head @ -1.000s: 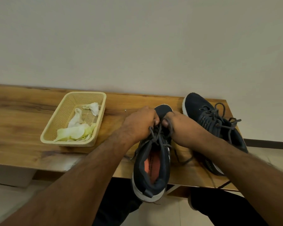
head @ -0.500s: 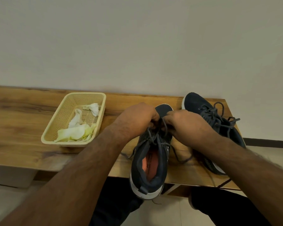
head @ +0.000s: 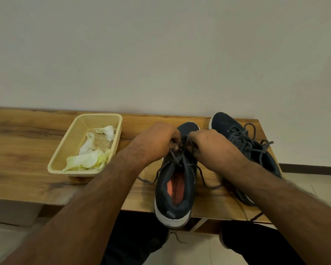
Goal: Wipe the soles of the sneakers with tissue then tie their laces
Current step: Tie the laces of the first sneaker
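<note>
A dark navy sneaker (head: 175, 190) with a white sole and an orange insole stands in front of me, its heel over the table's near edge. My left hand (head: 157, 142) and my right hand (head: 208, 144) meet above its tongue, each pinching the grey laces (head: 180, 155). Loose lace ends trail down both sides of the shoe. The second navy sneaker (head: 243, 142) lies to the right, partly hidden by my right forearm, its laces in a bow.
A cream plastic basket (head: 65, 155) holding crumpled used tissues (head: 88, 159) sits at the left on the wooden table (head: 17, 150). A plain wall runs close behind the table. The table's right end lies just past the second sneaker.
Both hands have drawn closer together over the tongue and shifted slightly away from me, working the laces. The sneakers and basket have stayed put.
</note>
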